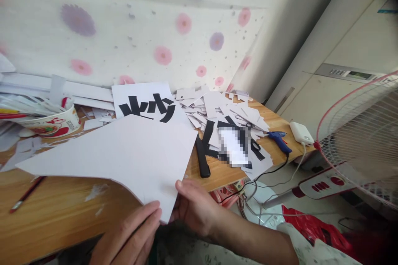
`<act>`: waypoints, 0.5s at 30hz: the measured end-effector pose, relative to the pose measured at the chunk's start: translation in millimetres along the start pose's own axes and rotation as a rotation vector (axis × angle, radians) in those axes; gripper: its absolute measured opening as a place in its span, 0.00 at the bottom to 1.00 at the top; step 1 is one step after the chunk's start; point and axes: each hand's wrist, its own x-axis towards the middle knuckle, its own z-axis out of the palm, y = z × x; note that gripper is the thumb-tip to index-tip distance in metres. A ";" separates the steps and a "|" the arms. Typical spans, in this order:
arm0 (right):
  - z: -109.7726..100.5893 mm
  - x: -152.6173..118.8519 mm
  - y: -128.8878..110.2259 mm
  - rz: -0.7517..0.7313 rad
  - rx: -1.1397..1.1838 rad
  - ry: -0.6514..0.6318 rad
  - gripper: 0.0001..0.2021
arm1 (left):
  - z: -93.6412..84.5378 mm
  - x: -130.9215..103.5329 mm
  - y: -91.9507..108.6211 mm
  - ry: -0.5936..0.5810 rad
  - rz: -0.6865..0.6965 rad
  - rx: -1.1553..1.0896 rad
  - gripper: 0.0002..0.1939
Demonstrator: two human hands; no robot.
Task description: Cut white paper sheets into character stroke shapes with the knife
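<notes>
A large white board (124, 153) with a curved lower edge is held over the wooden table, its narrow end pointing left. My left hand (132, 232) grips the board's near edge, fingers together on its top side. At the near right corner, my right hand (195, 203) pinches the board with the thumb on top and the fingers beneath. Behind it lies a white sheet (124, 91) with black cut strips (158, 103) on it. A black utility knife (202, 159) rests right of the board.
White scraps (214, 103) are heaped at the back. A blue glue gun (280, 140) and white adapter (301, 133) sit on the right. A paper bowl (59, 122) stands left, near a pencil (26, 196). A fan (360, 140) is beyond the table (62, 211).
</notes>
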 end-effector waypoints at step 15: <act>4.0 -16.2 10.5 -0.063 -0.012 -0.020 0.14 | -13.2 40.7 -3.2 0.513 -1.386 -1.336 0.18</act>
